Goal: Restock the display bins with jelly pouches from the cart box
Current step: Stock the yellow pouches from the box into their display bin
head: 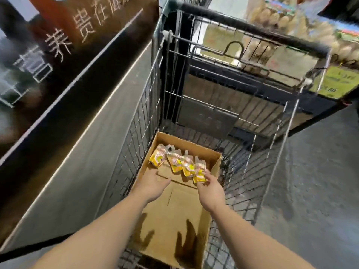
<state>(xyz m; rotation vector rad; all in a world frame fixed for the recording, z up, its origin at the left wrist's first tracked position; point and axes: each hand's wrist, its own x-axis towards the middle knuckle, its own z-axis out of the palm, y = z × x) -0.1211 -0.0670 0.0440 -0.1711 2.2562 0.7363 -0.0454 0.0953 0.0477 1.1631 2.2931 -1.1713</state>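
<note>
An open cardboard box point(186, 216) lies in the wire cart point(258, 171). Several yellow jelly pouches point(175, 162) lie in a row at the box's far end. My right hand point(208, 188) reaches in and pinches the rightmost pouch point(200, 172) at its lower edge. My left hand point(151, 183) is low in the box, fingers extended toward the leftmost pouch point(158, 159), just short of it and holding nothing.
A dark display stand point(93, 98) with white printed characters stands close against the cart's left side. Beyond the cart's handle point(252, 28) are shelves of packaged goods point(291, 22) with a yellow price tag point(338, 80). Grey floor point(314, 187) lies to the right.
</note>
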